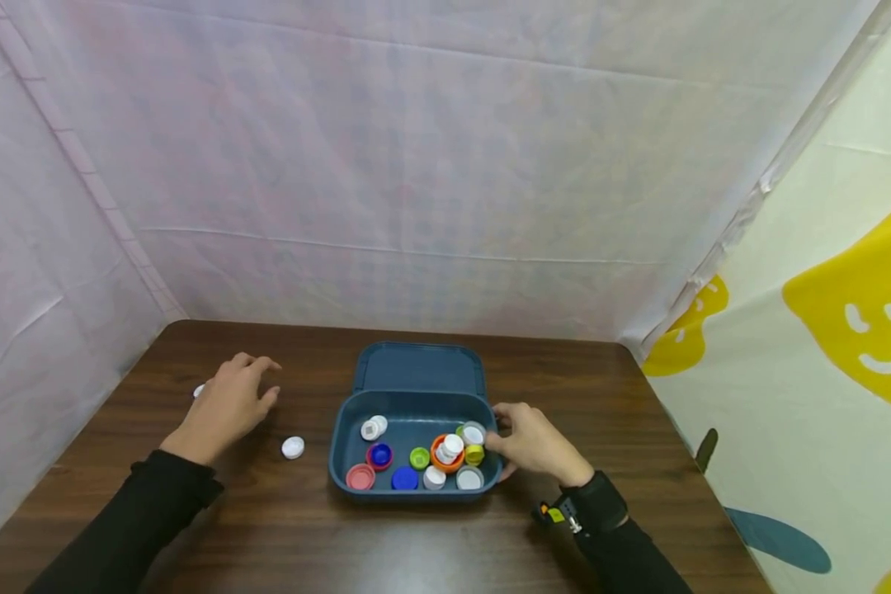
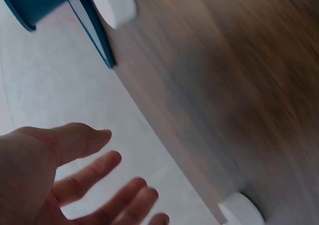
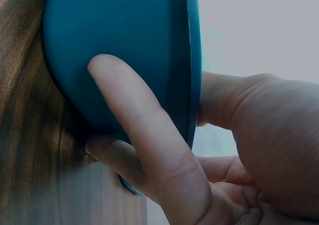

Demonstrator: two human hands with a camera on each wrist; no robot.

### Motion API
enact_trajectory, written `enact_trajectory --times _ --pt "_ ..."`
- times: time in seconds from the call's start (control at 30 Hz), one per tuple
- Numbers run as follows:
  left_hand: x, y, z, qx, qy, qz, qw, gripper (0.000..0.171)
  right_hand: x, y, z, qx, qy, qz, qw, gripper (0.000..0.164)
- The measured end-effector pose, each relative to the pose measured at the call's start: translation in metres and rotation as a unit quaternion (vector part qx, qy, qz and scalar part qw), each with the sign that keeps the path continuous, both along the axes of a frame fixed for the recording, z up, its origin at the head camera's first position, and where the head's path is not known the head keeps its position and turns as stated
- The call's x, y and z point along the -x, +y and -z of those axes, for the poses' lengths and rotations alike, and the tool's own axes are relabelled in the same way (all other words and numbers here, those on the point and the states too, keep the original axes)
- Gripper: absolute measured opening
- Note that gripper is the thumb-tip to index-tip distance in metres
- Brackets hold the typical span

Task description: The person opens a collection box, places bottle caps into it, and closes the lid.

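Observation:
A dark blue-green box [image 1: 408, 422] sits on the table with its lid [image 1: 419, 368] folded open behind it. Inside lie several bottle caps, among them a pink cap [image 1: 360, 476], a blue cap [image 1: 404, 478] and an orange cap [image 1: 438, 450]. My right hand [image 1: 538, 445] grips the box's right side, thumb over the rim and fingers against the outer wall [image 3: 114, 20]. My left hand [image 1: 226, 408] hovers over the table left of the box, fingers spread and holding nothing. One white cap [image 1: 293, 447] lies to its right; another white cap [image 1: 198, 391], partly hidden, lies on its left.
The brown wooden table [image 1: 416, 549] ends at a pale cloth wall [image 1: 401, 165] behind. More cloth hangs at left and right, the right one printed with yellow shapes [image 1: 872, 322]. A small device [image 1: 557, 513] is strapped at the right wrist.

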State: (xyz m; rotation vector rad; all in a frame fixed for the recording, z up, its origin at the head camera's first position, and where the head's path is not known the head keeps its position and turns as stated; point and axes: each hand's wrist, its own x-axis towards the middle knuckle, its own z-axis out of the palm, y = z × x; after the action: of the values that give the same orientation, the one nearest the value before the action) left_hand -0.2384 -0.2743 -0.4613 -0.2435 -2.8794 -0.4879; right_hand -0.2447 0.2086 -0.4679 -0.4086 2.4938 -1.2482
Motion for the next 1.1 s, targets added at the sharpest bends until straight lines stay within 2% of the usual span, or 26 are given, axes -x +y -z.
enact_trajectory --times 0.27,0.47,0.67,0.93,1.1 --pt "0.006 -0.031 0.002 -0.009 -0.064 -0.078 0.9948 0.054 0.0 0.0 -0.001 -0.001 0.002 -0.003 1.0 0.049" --pt "0.007 -0.047 0.004 -0.015 -0.107 -0.107 0.9883 0.06 0.0 0.0 -0.001 0.001 -0.003 -0.004 1.0 0.05" --pt "0.01 -0.055 0.002 -0.007 -0.129 -0.101 0.9864 0.056 0.0 0.001 0.0 0.003 0.001 -0.008 1.0 0.05" --pt "0.012 -0.059 0.001 0.002 -0.076 -0.06 0.9953 0.027 0.002 0.0 -0.001 -0.006 0.011 -0.01 1.0 0.049" --pt "0.011 -0.058 0.003 -0.004 -0.088 -0.053 0.9947 0.027 0.002 0.0 -0.001 -0.011 0.004 -0.008 1.0 0.051"
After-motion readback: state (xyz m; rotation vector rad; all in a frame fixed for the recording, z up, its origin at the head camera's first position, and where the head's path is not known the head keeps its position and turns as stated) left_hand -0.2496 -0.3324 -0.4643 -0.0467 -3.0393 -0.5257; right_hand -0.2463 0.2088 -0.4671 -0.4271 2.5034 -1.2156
